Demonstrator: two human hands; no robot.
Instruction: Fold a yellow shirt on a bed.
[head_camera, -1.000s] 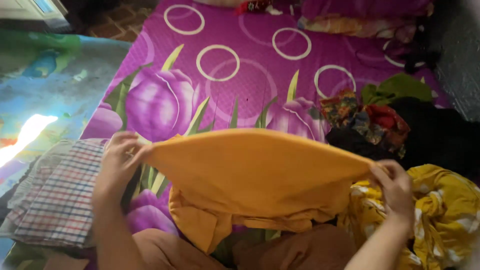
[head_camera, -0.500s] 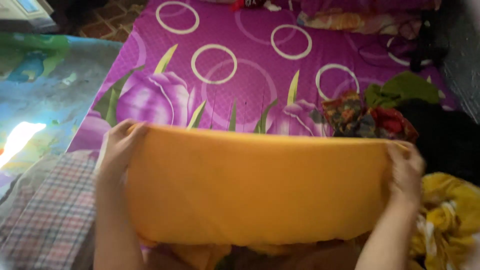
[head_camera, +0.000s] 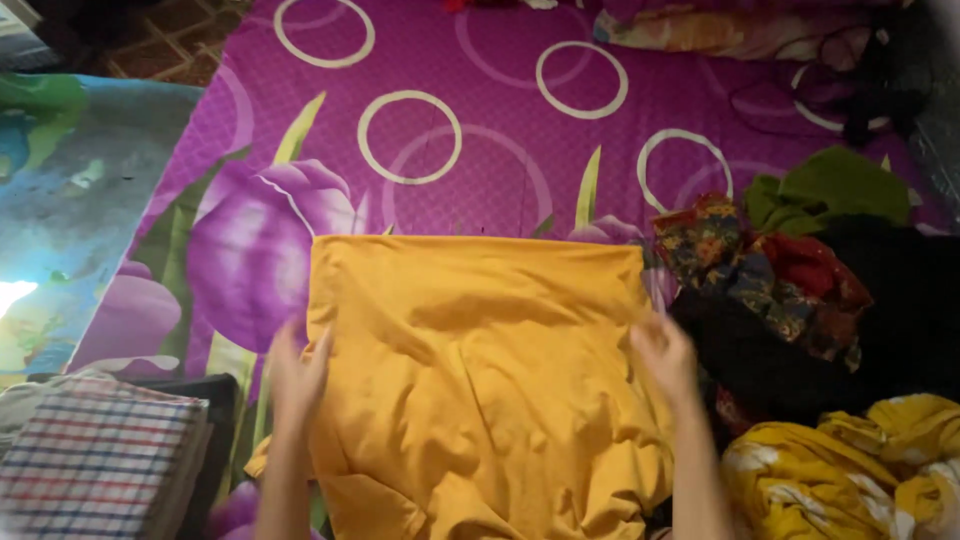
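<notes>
A view looking down at a bed where a person handles laundry. Nearest the camera, two bare forearms reach up from the bottom edge. The left hand (head_camera: 298, 372) rests at the left edge of an orange cloth (head_camera: 480, 370), its fingers (head_camera: 318, 345) loosely spread and lying flat against the fabric; motion blur hides whether they pinch the edge. The right hand (head_camera: 663, 358) lies on the cloth's right edge, also blurred, fingers extended and resting on the fabric rather than closed around it.

The orange cloth is soft, matte and knit-like. It lies spread on the bed in a rough rectangle with a straight far edge and squared corners, while its near half is rumpled into loose folds.

At the lower left sits a neat stack of folded plaid cloth (head_camera: 100, 465), woven in white with red and blue lines. At the lower right is a crumpled yellow cloth (head_camera: 850, 470) with white patches. Just beyond it, right of the orange cloth, lies a heap of clothes (head_camera: 790, 290): black fabric, a floral print in red and dark tones, and a green piece on top.

Underneath everything spreads a purple sheet (head_camera: 480, 130), finely dotted, printed with large tulips, green leaves and cream rings. At far left is a blue-green mat (head_camera: 70, 190).
</notes>
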